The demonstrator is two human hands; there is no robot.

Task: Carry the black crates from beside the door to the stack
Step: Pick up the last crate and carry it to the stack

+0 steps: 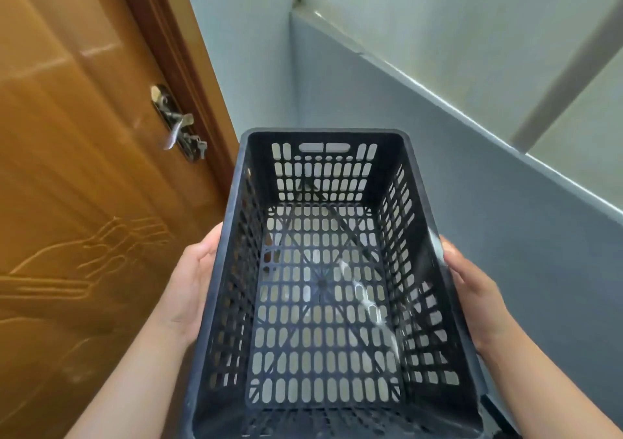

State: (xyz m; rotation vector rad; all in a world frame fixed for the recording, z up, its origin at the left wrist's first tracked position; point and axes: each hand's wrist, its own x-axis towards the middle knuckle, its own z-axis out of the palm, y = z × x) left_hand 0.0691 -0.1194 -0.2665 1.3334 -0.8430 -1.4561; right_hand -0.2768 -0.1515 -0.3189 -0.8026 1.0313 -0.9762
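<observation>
Crate of black perforated plastic [322, 283], rectangular and open-topped, held off the ground between two bare hands, long axis pointing away from the wearer toward a room corner. Left hand [192, 287] clasped against the left long wall of the crate, thumb hooked at the rim, remaining fingers out of sight behind or beneath the wall. Right hand [478, 297] gripping the right long wall likewise, thumb laid along the rim, other fingers hidden. Slotted handhold cut into the far short wall near its top edge. Whitish scuff marks [364, 297] streaked across the slotted base and the right rim.

Just left of the crate, glossy orange-brown wooden door [67, 169] set in a darker brown frame [175, 34], fitted with a silver metal lever handle [175, 128] on an oval plate. Small bunch of keys [199, 145] hanging at the lock below the lever. Carved line relief resembling cupped hands [101, 253] low on the door panel.

Ahead and to the right, blue-grey lower wall panel [438, 185] topped by a narrow pale ledge [421, 78], with lighter grey-green wall [438, 17] above, crossed by a pale upright strip [566, 78]. Dark object [499, 418] beside the crate's near right corner, too cut off to identify.
</observation>
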